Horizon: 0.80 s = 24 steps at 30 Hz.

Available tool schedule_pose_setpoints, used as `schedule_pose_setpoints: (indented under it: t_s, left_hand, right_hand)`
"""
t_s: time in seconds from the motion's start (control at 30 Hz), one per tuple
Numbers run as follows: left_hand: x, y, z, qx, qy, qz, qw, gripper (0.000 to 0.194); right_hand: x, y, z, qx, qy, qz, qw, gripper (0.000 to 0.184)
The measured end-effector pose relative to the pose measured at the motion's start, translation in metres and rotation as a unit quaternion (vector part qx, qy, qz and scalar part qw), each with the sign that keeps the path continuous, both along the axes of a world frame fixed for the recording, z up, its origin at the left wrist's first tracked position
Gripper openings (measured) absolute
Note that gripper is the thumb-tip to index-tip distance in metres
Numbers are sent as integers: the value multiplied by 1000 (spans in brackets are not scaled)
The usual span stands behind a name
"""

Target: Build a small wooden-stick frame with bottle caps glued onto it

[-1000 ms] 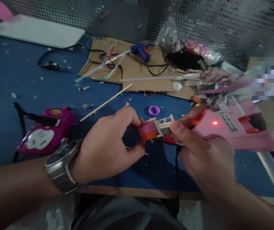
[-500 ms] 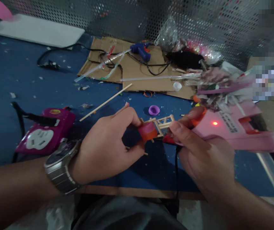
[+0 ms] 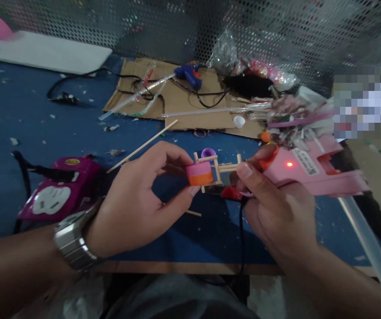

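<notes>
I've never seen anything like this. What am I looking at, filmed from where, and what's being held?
There's no robot: a person is working bare-handed, and every picture comes from one camera worn on their head. The left hand pinches a round pink-and-orange piece at one end of a small wooden-stick frame. The right hand holds the frame's other end and a pink glue gun. On the blue tabletop lie a magenta power socket and brown cardboard bearing a blue glue gun.
</notes>
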<state>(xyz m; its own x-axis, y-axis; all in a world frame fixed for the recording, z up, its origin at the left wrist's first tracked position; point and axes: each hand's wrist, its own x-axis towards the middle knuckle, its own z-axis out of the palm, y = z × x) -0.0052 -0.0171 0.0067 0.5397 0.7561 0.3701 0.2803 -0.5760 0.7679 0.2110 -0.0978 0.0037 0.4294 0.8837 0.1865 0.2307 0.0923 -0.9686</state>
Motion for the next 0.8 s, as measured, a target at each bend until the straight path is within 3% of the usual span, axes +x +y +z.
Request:
schedule_pose_setpoints:
  t_s: [0.3, 0.6, 0.8]
  left_hand:
    - [0, 1, 2, 19, -1, 0, 1000, 27]
    - [-1, 0, 5, 3, 6, -6, 1000, 30]
    - [-1, 1, 6, -1, -2, -13, 1000, 29]
  right_hand:
    - [2, 4, -11, 12, 67, -8, 998, 30]
    - [1, 4, -12, 5, 123, 1, 992, 31]
    - [-1, 3, -13, 7, 114, 0, 993, 30]
